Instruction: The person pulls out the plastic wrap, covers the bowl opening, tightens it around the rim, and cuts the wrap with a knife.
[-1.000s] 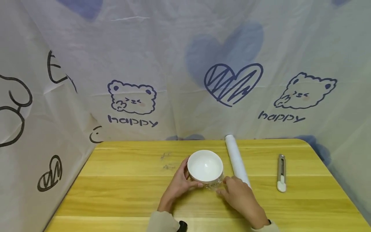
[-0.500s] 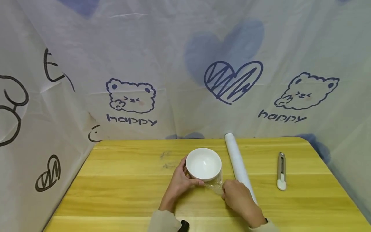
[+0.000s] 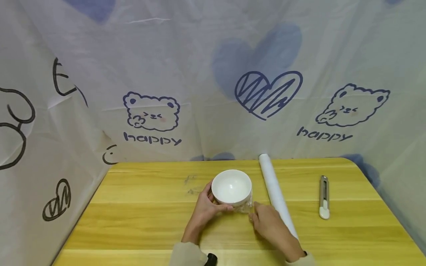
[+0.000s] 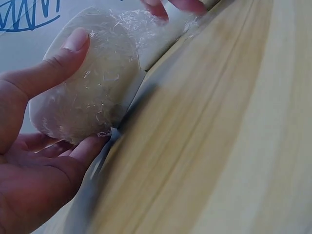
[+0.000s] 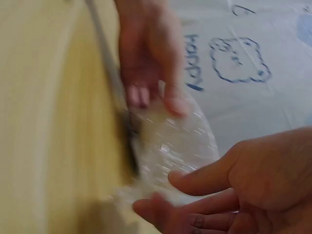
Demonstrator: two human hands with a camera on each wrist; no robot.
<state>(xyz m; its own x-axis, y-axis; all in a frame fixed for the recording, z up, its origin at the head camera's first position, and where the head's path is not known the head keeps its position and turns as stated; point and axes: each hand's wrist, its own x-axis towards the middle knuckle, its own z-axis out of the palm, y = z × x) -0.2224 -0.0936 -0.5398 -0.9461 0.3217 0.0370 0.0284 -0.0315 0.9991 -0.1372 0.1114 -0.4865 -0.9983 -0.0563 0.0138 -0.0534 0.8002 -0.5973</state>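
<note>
A white bowl (image 3: 231, 187) is held up over the wooden table, tilted in the left wrist view. Clear crinkled plastic wrap (image 4: 105, 73) covers its outside and bunches at its lower right side. My left hand (image 3: 205, 207) grips the bowl from the left, thumb on the wrapped side and fingers underneath. Just right of the bowl, my right hand (image 3: 267, 221) is beside a loose edge of the wrap. Its thumb and forefinger are parted in the right wrist view, which is blurred.
A long white roll (image 3: 275, 188) lies on the table (image 3: 139, 221) beyond my right hand, partly hidden by that forearm. Farther right lies a grey and white utility knife (image 3: 324, 197). A printed cloth (image 3: 199, 74) hangs behind the table and along its sides.
The bowl has shifted slightly left. Half a second ago the wrap was stretched out to my right fingers; now it sits nearer the bowl and the thumb and forefinger are apart.
</note>
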